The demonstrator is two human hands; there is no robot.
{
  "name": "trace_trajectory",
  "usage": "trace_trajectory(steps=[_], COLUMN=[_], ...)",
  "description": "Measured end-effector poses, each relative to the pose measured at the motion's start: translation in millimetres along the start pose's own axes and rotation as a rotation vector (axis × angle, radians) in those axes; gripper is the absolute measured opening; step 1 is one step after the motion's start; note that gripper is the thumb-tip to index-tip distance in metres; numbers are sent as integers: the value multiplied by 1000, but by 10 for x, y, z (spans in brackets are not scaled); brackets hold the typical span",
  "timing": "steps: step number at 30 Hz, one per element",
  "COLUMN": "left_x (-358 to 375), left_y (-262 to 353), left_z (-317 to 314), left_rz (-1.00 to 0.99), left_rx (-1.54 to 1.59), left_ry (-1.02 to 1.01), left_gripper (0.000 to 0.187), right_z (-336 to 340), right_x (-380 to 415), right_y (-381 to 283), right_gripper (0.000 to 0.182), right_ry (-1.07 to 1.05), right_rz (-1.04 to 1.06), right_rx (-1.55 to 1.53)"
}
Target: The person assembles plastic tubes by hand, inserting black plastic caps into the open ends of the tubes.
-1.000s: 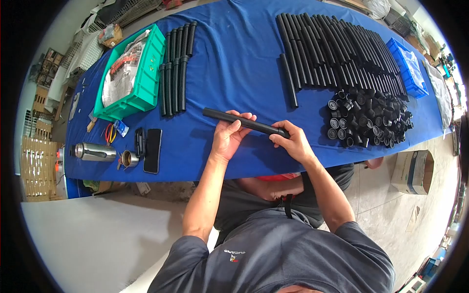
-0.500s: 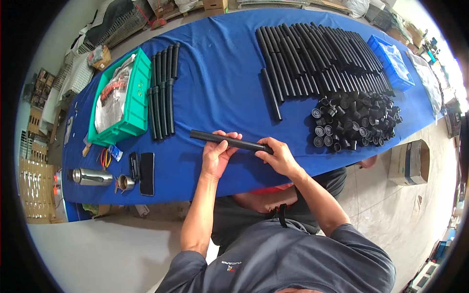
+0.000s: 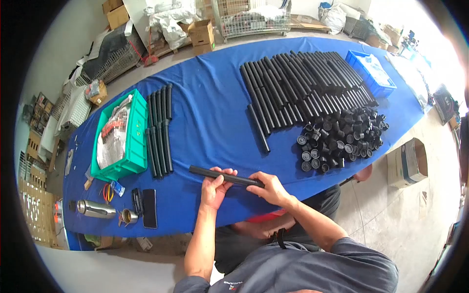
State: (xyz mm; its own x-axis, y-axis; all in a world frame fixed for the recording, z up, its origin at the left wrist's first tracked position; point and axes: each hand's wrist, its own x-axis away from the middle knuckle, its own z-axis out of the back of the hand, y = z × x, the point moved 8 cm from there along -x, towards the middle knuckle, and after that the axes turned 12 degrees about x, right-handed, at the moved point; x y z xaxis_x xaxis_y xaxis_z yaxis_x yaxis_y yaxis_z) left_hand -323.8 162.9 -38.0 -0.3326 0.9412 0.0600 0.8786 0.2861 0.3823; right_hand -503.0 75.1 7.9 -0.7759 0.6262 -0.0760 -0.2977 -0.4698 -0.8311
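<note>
Two bare hands hold one long black plastic tube (image 3: 239,180) above the blue cloth-covered table (image 3: 207,102). The left hand (image 3: 214,192), palm up, clamps thumb and fingers around its middle; the right hand (image 3: 271,190) grips its 3 o'clock end between thumb and fingers. From there, stacked straight black tubes (image 3: 305,90) lie toward 1 o'clock, heaped round black caps (image 3: 342,139) toward 2, collared black tubes (image 3: 159,134) toward 10, beside a green plastic crate (image 3: 137,141), and a black rectangular phone (image 3: 150,209) toward 8.
</note>
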Motion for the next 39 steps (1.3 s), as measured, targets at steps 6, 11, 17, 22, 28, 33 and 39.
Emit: trace_trajectory(steps=[6,11,17,22,28,33,39], left_x=[13,15,34,31,38,39,40], left_y=[-11,30,0,4,6,16,17], left_z=[-5,48,-14,-9,-27,-33,-23], left_rz=[13,-22,-5,-6,-3,-5,-24], left_rx=[-28,52,-7,13,16,-4,-35], left_ry=[23,-17,33,31,29,31,30], left_gripper=[24,26,22,22,22,22,22], right_z=[2,-71,36,1,-22,-13,-19], right_x=[29,14,44,58,54,54,64], right_y=[-46,69,-103,-61,-41,-56,-39], right_gripper=[37,36,35,33,33,33,32], right_ry=[139,-73,85,35,82,98,114], right_rz=[157,-122,71,-14,36,55,77], right_rx=[72,-209,36,-16,40,48,58])
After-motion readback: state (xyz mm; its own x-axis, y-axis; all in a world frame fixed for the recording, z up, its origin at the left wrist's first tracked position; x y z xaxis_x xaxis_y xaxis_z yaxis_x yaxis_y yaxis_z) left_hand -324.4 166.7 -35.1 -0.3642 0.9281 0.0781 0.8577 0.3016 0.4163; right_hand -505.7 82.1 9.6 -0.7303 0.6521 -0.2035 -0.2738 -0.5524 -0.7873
